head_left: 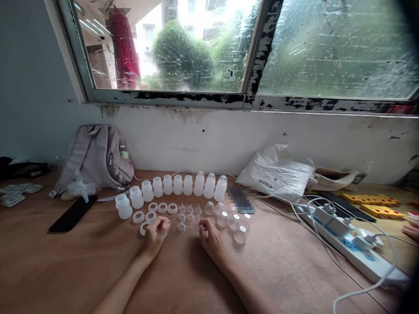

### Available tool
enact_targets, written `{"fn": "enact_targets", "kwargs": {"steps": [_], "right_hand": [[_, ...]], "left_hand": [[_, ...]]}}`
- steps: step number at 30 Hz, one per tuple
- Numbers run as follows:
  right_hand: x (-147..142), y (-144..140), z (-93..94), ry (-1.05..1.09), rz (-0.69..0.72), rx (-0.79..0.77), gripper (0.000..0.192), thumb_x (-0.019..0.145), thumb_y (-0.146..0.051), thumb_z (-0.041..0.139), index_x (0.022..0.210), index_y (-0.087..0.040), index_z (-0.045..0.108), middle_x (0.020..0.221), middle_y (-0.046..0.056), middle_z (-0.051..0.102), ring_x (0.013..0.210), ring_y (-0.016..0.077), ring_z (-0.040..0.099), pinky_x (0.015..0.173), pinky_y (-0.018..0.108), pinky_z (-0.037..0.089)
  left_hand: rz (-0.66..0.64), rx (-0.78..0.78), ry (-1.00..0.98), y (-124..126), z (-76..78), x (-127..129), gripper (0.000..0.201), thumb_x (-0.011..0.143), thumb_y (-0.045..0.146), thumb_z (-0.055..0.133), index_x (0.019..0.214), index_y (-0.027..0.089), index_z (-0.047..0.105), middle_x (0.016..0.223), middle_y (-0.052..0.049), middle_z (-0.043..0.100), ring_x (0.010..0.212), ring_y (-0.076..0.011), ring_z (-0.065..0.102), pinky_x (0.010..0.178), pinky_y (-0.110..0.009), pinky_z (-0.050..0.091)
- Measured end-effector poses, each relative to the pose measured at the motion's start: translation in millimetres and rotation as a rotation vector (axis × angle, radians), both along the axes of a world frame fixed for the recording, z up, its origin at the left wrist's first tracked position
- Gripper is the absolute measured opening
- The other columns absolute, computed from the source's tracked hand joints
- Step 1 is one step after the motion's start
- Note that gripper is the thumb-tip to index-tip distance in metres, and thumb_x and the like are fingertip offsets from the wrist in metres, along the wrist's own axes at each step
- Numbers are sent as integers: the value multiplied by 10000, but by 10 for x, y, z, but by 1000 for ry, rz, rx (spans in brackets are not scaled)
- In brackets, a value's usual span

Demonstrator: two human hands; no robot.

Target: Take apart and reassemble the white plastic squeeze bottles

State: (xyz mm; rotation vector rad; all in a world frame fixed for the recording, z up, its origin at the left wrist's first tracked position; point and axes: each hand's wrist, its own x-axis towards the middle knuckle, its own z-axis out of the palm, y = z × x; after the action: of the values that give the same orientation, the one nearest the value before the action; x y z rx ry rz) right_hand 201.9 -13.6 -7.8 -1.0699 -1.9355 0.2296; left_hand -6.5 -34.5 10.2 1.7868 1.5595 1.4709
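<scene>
My left hand (156,233) rests on the brown tabletop with fingers curled, its fingertips touching a white ring (144,227). My right hand (210,237) lies beside it, fingers bent, thumb and forefinger pinched close together just right of a small clear nipple (181,226); whether it holds anything is unclear. In front of both hands stands a curved row of white plastic bottles (168,185). Between the bottles and my hands lie white rings (163,208), clear nipples (190,216) and clear domed caps (239,236).
A grey backpack (95,156) leans on the wall at left, a black phone (73,213) before it. A white plastic bag (276,171), power strip (352,246) with cables and yellow boards (374,200) fill the right. Another person's hand (411,228) shows at the right edge.
</scene>
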Motion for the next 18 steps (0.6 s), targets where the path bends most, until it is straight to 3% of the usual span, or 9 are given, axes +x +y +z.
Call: {"fn": "enact_targets", "kwargs": {"steps": [3,6,11,18], "right_hand": [[-38,-87,-14,29,63,-12,70,824,-162,380,848,-197,436,714,11,545,628,123,530,592,226,428],[-89,-183,-32,42,108,-1,45,822,-175,415,856,-202,429,707,5,553,608,116,527,581,221,424],[-151,-244,-17,54,167,-50,91,790,-168,444,870,-210,433,685,-10,533,550,100,508,535,208,424],[-190,-240,25,126,212,-195,355,704,-103,459,1029,-214,370,842,17,515,547,84,495,508,207,437]], "left_hand": [[-8,-137,-435,30,24,220,335,793,431,372,694,165,551,630,-2,577,557,-125,512,510,-220,382],[-82,-223,-666,105,49,434,346,770,462,401,686,154,535,595,-2,567,506,-114,493,457,-207,363],[-182,-240,-724,107,33,653,348,783,444,398,648,147,518,567,-1,542,500,-103,476,495,-208,377],[-286,-262,-674,-37,58,606,263,787,409,448,749,161,526,730,-9,527,674,-120,497,575,-193,403]]}}
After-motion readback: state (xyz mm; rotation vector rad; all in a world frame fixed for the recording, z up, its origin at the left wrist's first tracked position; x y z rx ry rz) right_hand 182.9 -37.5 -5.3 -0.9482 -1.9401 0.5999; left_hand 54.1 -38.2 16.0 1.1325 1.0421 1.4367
